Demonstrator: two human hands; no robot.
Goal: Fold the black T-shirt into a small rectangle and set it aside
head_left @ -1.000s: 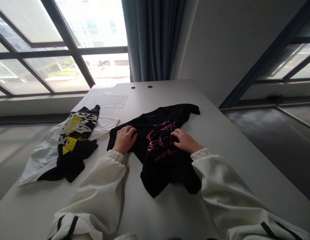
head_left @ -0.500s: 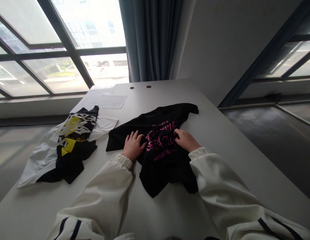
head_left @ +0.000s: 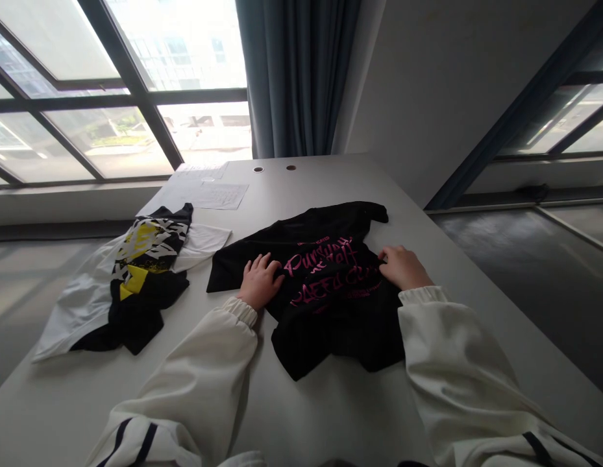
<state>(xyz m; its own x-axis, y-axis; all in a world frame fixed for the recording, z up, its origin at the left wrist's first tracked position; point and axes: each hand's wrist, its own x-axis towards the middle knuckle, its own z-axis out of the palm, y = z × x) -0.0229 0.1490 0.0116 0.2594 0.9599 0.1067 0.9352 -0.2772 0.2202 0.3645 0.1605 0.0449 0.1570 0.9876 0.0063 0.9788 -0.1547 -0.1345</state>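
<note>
A black T-shirt with pink lettering (head_left: 325, 285) lies spread on the white table (head_left: 428, 246). My left hand (head_left: 259, 283) rests flat on its left part, fingers stretched out and slightly apart. My right hand (head_left: 402, 266) sits at the shirt's right edge with the fingers curled onto the fabric; whether they pinch it I cannot make out. Both arms wear white sleeves with dark stripes.
A second pile of clothing, black with a yellow and white print (head_left: 140, 272) over white cloth, lies at the table's left. Sheets of paper (head_left: 213, 191) lie at the far end near two cable holes. Windows and a curtain stand behind; the floor drops off to the right.
My right hand has slid to the right across the shirt, pulling the fabric flatter so the pink lettering shows more fully. The left hand stays in place, flat on the shirt.
</note>
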